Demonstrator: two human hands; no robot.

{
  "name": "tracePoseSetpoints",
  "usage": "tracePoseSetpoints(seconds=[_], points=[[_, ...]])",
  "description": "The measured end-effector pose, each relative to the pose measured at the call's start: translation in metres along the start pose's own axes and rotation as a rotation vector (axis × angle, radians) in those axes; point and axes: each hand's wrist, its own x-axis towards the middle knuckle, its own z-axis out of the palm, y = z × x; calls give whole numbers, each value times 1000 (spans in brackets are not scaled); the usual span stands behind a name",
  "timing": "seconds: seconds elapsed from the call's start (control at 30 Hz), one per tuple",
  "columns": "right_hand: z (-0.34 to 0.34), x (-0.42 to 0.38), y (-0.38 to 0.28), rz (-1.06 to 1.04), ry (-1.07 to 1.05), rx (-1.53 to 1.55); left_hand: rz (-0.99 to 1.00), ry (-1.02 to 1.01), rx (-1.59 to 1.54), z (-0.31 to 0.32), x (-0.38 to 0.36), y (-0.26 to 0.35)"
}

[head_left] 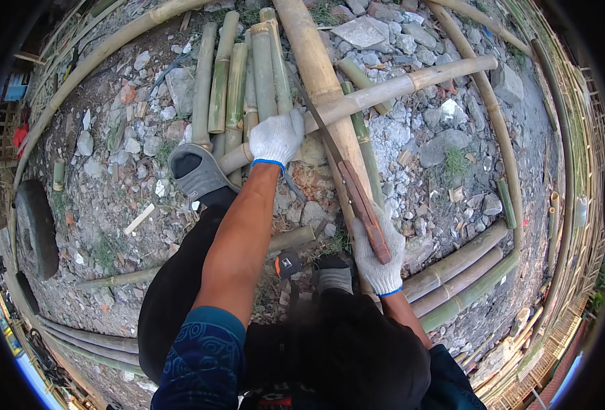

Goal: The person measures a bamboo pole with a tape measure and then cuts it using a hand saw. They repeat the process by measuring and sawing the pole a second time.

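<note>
My left hand [277, 139], in a white knitted glove with a blue cuff, is wrapped round a bamboo pole [405, 87]. That pole lies slantwise across a thicker bamboo pole [314, 58] on the ground. A handsaw is gripped in my right hand [383, 263], also gloved. Its brown wooden handle [362, 208] points toward my body, and the dark blade [324, 130] crosses the held pole just right of my left hand. My sandalled foot [200, 174] is beside the pole's near left end.
Several cut bamboo lengths [236, 85] lie side by side beyond my left hand. Broken stone [360, 32] and gravel cover the ground. Long bamboo poles [463, 280] lie at the lower right. An orange and black tape measure [287, 264] is near my feet. A dark tyre-like object [36, 229] stands left.
</note>
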Motion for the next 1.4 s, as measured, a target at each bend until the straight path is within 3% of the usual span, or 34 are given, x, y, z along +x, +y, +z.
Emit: tracePoseSetpoints(seconds=[0.07,0.1,0.2,0.23,0.27,0.33,0.43,0.47,0.53,0.67,0.73,0.93,1.03,1.1,1.2,1.33,1.37,1.4], points=[[-19,-54,17,188,15,106,18,28,-17,0,1,0],[-27,-75,23,255,8,5,26,36,-20,0,-2,0],[-24,-80,37,291,33,142,-20,18,1,-5,-4,4],[-7,-60,48,191,66,332,-5,45,11,-4,-2,4],[-2,-13,15,-2,16,13,5,62,18,1,-3,1],[46,58,4,-95,63,49,30,69,19,9,-1,5],[57,90,0,-282,175,18,-7,24,27,4,1,-1],[56,87,5,-166,126,135,-5,-4,24,5,0,-4],[53,79,20,-168,78,106,-7,-46,1,-1,-1,1],[73,67,45,-34,74,331,-25,-260,-59,-6,10,-5],[73,68,40,-24,71,271,-36,-326,-81,-10,16,-6],[79,61,47,-215,113,46,221,110,22,0,-24,2],[81,71,63,-350,184,88,228,10,81,-3,-16,0],[75,74,63,-317,110,23,185,-147,126,-6,-6,-3],[66,67,49,-218,65,81,178,-163,70,-7,5,-8],[25,-11,48,-116,52,86,178,-133,32,-15,-1,0],[12,-38,56,100,-50,375,174,-131,9,-15,1,-1],[-7,-58,47,217,-72,413,171,-133,-12,-14,1,-3]])
